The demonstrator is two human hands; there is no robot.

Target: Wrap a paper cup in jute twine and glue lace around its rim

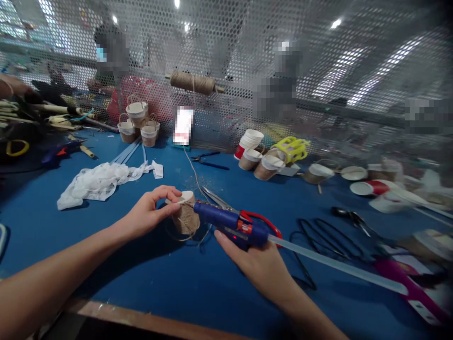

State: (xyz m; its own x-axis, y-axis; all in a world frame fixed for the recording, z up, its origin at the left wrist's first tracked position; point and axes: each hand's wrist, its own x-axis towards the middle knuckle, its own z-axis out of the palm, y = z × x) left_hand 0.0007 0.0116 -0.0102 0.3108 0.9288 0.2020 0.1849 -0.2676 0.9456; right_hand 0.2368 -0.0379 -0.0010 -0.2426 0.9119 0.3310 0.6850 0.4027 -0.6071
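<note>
Near the middle of the blue table is a small cup wrapped in jute twine (187, 219), its pale round end facing up. My left hand (161, 205) is closed on the cup's upper edge, thumb and fingers pinching it. In my right hand (255, 257) is a blue hot glue gun (226, 221) with a long translucent glue stick (336, 264) running out of its back. The gun's nozzle points left, at the twine on the cup's side; whether it touches cannot be made out. Scissors with red handles (219, 198) lie just behind the gun, partly covered by it.
White crumpled cloth (102, 182) lies at left. Small twine-wrapped buckets (136, 113) are stacked at the back, near a phone (183, 125) and pliers (210, 161). Paper cups (251, 139) stand back right. A black cable (329, 238) lies right. A twine spool (193, 82) hangs on the mesh.
</note>
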